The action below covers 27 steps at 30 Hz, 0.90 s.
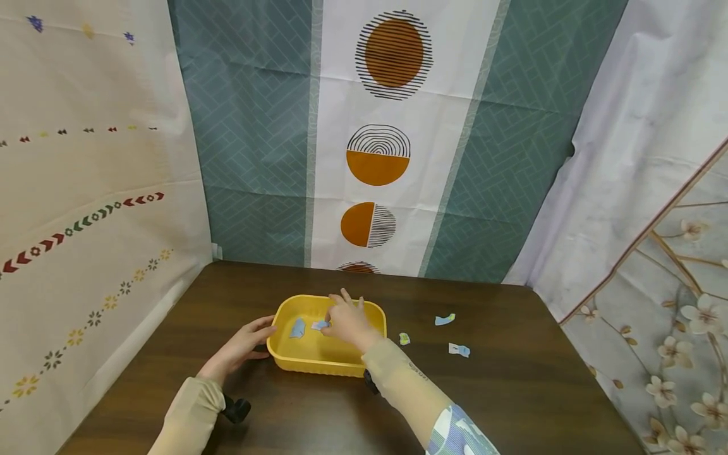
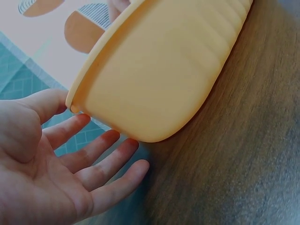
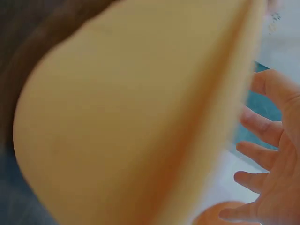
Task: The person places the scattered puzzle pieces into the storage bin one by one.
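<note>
A yellow plastic basket [image 1: 318, 365] stands on the table with paper scraps inside. At its left end is my left hand [image 1: 246, 344]; in the left wrist view its thumb touches the rim and its fairly straight fingers rest along the outer wall. My right hand [image 1: 348, 321] reaches over the basket's right part, thumb and index finger pinching a small blue paper scrap [image 1: 323, 325] low inside, the other fingers spread upward. The right wrist view hides those two fingertips behind the basket wall [image 3: 93, 117]. Left of them in the basket lies a larger blue scrap [image 1: 297, 328].
Right of the basket, several torn paper scraps lie on the dark wooden table [image 1: 512, 379]: a small yellow-green one [image 1: 404, 339], a curved blue one [image 1: 445, 320] and a white-and-blue one [image 1: 459, 349]. Patterned cloths [image 1: 256, 158] hang around the table's back and sides.
</note>
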Tool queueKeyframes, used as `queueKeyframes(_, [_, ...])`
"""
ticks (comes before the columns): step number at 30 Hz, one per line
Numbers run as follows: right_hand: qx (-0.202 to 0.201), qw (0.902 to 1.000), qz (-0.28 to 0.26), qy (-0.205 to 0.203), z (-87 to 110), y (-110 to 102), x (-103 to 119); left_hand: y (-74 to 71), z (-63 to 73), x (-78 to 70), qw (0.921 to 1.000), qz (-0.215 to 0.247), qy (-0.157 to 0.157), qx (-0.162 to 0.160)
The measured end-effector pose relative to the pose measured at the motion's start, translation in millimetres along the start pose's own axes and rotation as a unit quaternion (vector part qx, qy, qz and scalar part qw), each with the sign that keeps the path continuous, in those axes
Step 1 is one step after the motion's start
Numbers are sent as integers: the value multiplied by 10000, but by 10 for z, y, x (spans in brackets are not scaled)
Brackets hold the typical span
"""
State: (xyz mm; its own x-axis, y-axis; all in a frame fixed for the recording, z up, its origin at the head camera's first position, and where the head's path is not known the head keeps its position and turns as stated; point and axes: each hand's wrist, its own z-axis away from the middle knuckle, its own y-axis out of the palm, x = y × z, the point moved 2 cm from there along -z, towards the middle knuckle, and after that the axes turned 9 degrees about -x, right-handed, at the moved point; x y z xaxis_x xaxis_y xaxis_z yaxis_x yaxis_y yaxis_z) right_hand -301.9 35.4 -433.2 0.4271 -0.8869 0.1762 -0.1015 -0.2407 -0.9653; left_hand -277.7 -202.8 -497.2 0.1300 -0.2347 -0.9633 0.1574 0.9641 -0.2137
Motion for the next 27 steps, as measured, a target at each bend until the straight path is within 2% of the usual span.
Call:
queueKeyframes(8, [236,9997,85,-53,-5,266,190,3,14,33,10000,42,51,-5])
queueKeyframes(19, [291,9993,200,-155,-52,440,354,-26,-35,57,9999,109,10,-84])
queueKeyframes(27, [422,9984,245,-288,-103,536,453,-37,-22,31,9999,112,68,105])
